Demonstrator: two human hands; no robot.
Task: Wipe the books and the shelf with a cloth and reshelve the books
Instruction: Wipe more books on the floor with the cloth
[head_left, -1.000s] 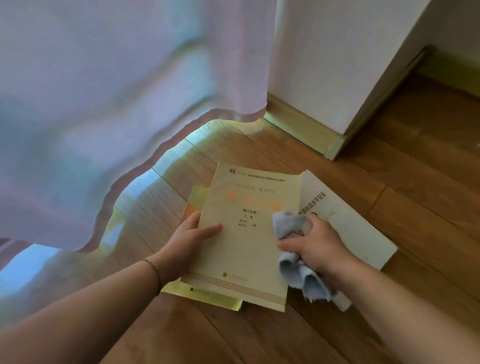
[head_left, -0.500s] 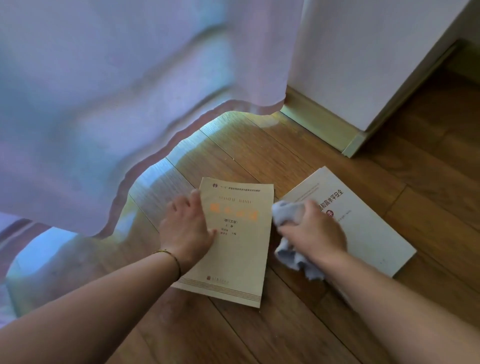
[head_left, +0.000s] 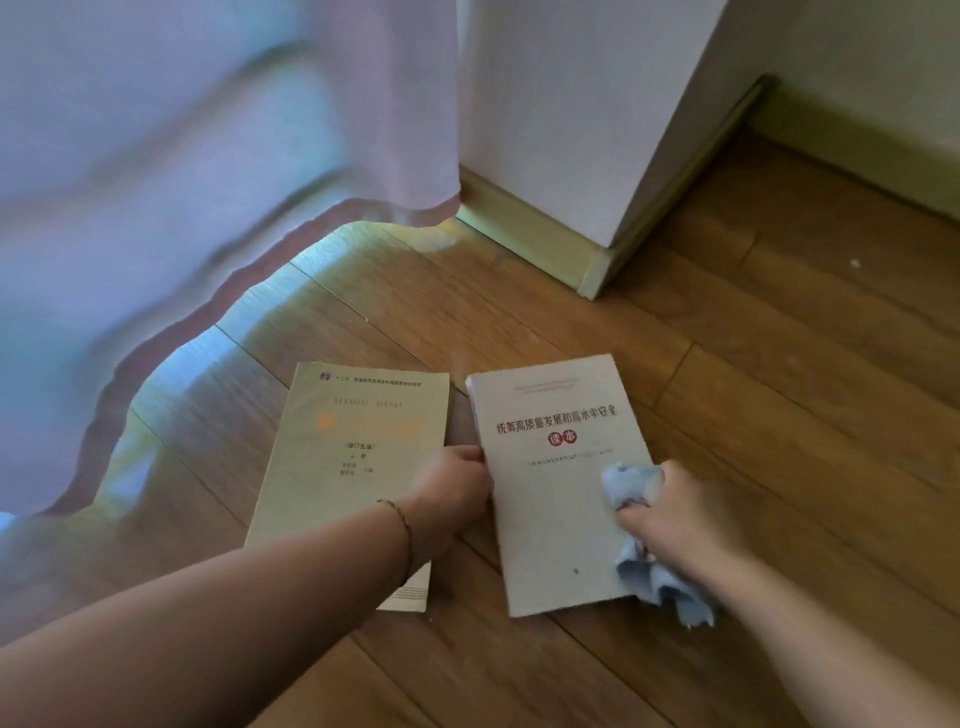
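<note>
Both hands work low over the wooden floor (head_left: 753, 395): right hand (head_left: 675, 512) grips a blue cloth (head_left: 631, 483) on the white book (head_left: 561, 483), left hand (head_left: 454, 491) pinches its left edge. Just beside lies the yellow book (head_left: 348, 467); beyond hangs a curtain (head_left: 208, 156).

Bare floor (head_left: 779, 415) is lying open right of the white book (head_left: 561, 493); the curtain (head_left: 182, 182) is crowding the left, the wall corner (head_left: 597, 156) blocking behind.

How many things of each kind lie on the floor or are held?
Books: 2, yellow book and white book
Cloths: 1, blue cloth in the right hand
Total: 3
</note>
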